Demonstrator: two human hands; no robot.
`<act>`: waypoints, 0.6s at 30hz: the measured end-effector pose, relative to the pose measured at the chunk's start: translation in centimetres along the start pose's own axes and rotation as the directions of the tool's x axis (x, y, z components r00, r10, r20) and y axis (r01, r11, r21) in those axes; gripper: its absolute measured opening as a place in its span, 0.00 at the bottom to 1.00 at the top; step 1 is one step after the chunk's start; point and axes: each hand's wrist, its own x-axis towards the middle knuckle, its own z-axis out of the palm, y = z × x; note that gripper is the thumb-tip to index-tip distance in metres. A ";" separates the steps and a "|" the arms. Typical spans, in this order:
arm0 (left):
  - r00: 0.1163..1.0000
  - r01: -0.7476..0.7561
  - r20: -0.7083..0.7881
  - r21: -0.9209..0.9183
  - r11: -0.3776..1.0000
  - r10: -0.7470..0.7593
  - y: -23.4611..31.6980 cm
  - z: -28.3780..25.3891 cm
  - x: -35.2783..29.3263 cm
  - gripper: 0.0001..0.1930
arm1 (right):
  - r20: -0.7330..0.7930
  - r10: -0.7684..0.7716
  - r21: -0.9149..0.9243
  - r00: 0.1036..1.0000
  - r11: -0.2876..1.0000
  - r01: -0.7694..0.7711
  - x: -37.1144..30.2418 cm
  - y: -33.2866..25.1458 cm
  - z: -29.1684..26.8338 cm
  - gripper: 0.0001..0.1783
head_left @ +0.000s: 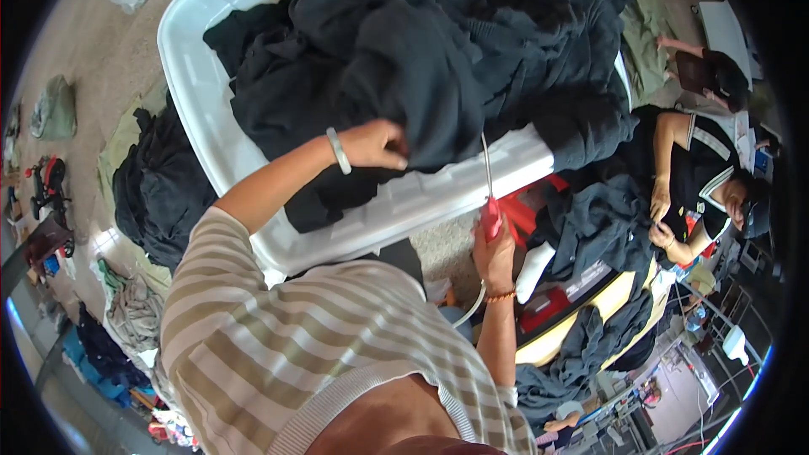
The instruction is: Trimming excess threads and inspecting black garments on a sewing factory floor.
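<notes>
A large white plastic tub [190, 88] is heaped with black garments. Over its near side, my left hand [375, 145], with a pale bangle at the wrist, has its fingers curled at the edge of a black garment [413, 76]. That cloth is blurred by motion, and the fingertips are partly hidden against it. To the right, just outside the tub's near rim, my right hand [495, 251] is closed round the pink-red handle of an air blow gun [491, 212]. Its long thin metal nozzle points up past the rim, close to the garment. A pale hose [472, 310] runs below my right wrist.
Another pile of black clothing [160, 181] lies left of the tub. At the right a co-worker [699, 168] handles dark garments [602, 223] near a yellow-edged table [628, 320]. Farther left are a green-grey bundle [53, 109] and heaped cloth [135, 312] on the floor.
</notes>
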 end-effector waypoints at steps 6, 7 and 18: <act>0.759 0.221 -0.417 -0.558 0.800 -0.500 -3.0 1.6 -1.3 0.26 | 0.011 0.072 -0.039 0.997 0.997 -0.071 0.5 -1.4 -0.4 0.16; 0.640 0.099 -0.701 -0.329 0.939 -0.313 -3.5 1.6 -0.3 0.31 | 0.023 0.090 -0.075 0.996 0.993 -0.088 0.5 -0.8 0.1 0.16; 0.602 0.517 -0.792 0.293 0.804 -0.098 -1.8 4.5 7.0 0.53 | -0.055 0.112 -0.012 0.992 0.994 -0.113 -3.5 0.9 1.1 0.14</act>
